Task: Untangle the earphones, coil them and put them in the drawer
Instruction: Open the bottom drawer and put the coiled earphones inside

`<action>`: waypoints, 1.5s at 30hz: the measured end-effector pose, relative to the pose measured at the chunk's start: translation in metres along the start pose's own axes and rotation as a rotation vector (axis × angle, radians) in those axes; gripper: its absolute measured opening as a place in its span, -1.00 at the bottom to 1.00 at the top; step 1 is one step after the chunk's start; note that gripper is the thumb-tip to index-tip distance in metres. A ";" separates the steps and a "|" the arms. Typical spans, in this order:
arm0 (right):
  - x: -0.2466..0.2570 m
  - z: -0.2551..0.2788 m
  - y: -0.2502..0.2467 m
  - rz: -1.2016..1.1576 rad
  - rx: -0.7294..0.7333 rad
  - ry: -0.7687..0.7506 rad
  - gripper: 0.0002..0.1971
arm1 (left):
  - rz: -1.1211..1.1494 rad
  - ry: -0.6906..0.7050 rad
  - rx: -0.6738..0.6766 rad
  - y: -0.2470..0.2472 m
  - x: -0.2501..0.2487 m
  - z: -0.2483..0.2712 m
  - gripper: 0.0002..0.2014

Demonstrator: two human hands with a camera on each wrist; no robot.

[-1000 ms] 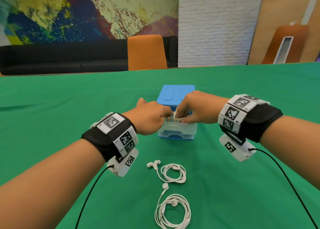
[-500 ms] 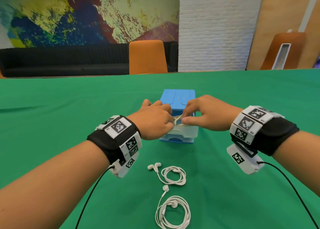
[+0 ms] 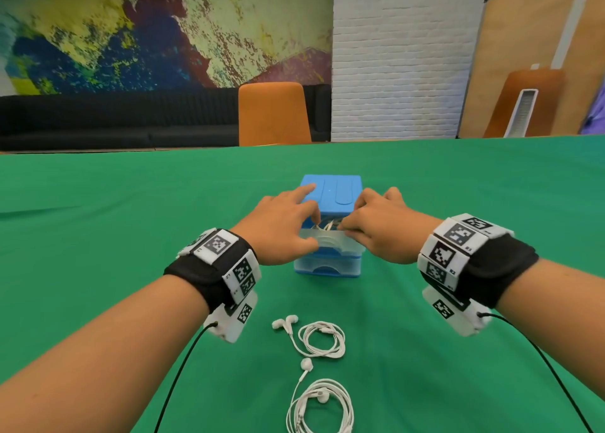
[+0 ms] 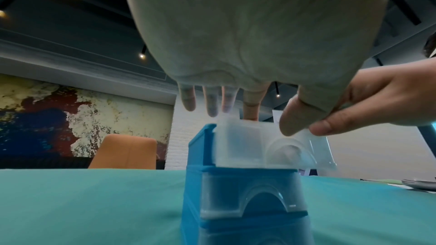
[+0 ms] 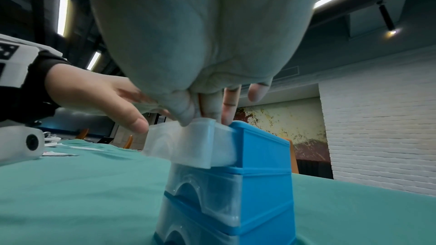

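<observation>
Our left hand [image 3: 282, 224] and right hand [image 3: 379, 226], fingers extended, press on the open top drawer [image 3: 330, 241] holding coiled earphones [image 3: 325, 226] (two more coils at 6 o'clock).

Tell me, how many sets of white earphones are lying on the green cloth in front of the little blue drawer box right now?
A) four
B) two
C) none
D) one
B: the head view shows two coiled sets on the green cloth, the farther earphones and the nearer earphones, both lying in front of the drawer box.
</observation>
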State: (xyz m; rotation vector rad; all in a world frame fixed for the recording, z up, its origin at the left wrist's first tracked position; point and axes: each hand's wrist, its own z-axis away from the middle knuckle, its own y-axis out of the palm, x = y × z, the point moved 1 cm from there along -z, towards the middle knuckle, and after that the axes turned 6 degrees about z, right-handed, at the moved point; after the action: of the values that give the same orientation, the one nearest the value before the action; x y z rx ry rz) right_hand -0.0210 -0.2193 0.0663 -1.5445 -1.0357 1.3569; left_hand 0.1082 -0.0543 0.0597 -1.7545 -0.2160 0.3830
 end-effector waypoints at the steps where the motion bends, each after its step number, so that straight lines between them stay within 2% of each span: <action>1: 0.000 0.000 0.002 -0.005 -0.022 0.013 -0.70 | 0.025 0.010 -0.011 0.004 0.002 -0.001 -0.62; 4: 0.001 -0.002 0.007 -0.009 -0.119 0.033 -0.74 | 0.081 0.046 -0.104 0.015 0.004 -0.004 -0.67; 8: 0.001 -0.002 0.006 -0.030 -0.228 0.058 -0.81 | 0.050 0.090 -0.192 0.020 0.005 -0.005 -0.76; 11: -0.001 -0.002 0.006 -0.176 -0.322 0.094 -0.89 | 0.076 0.084 -0.226 0.020 0.008 -0.007 -0.68; 13: -0.003 -0.004 0.009 -0.280 -0.367 0.154 -0.78 | 0.067 0.067 -0.228 0.020 0.010 -0.011 -0.57; 15: -0.007 -0.008 0.012 -0.366 -0.295 0.226 -0.54 | 0.056 0.029 -0.197 0.022 0.014 -0.017 -0.43; 17: -0.009 -0.012 0.014 -0.442 -0.159 0.264 -0.31 | 0.114 -0.017 -0.163 0.025 0.017 -0.021 -0.37; 19: -0.010 -0.014 0.016 -0.477 -0.098 0.270 -0.26 | 0.203 -0.024 -0.175 0.028 0.017 -0.024 -0.39; 23: -0.012 -0.015 0.021 -0.488 -0.181 0.296 -0.33 | 0.248 -0.002 -0.284 0.029 0.016 -0.026 -0.53; 27: -0.010 -0.014 0.022 -0.491 -0.235 0.316 -0.39 | 0.348 -0.029 -0.374 0.037 0.013 -0.024 -0.56; 32: -0.011 -0.015 0.019 -0.485 -0.201 0.324 -0.38 | 0.368 -0.087 -0.380 0.039 0.013 -0.022 -0.54; 36: -0.013 -0.015 0.011 -0.486 -0.121 0.360 -0.37 | 0.368 -0.115 -0.353 0.037 0.011 -0.022 -0.53; 38: -0.014 -0.021 0.005 -0.414 -0.074 0.360 -0.48 | 0.357 -0.121 -0.336 0.035 0.008 -0.021 -0.53; 40: -0.009 -0.029 -0.004 -0.327 -0.045 0.362 -0.75 | 0.358 -0.151 -0.305 0.032 0.005 -0.021 -0.55; 41: -0.006 -0.032 -0.007 -0.306 -0.026 0.375 -0.82 | 0.389 -0.183 -0.302 0.029 0.005 -0.021 -0.59; 42: -0.003 -0.035 -0.009 -0.295 -0.019 0.376 -0.78 | 0.458 -0.223 -0.321 0.025 0.006 -0.020 -0.65; 45: -0.001 -0.035 -0.011 -0.314 -0.026 0.367 -0.74 | 0.810 -0.357 -0.524 0.020 0.010 -0.012 -0.89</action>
State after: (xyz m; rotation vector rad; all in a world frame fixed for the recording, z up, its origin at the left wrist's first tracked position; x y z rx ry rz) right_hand 0.0128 -0.2184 0.0804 -1.5031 -1.0123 0.8120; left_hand 0.1210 -0.0665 0.0406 -2.2316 0.1789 1.3258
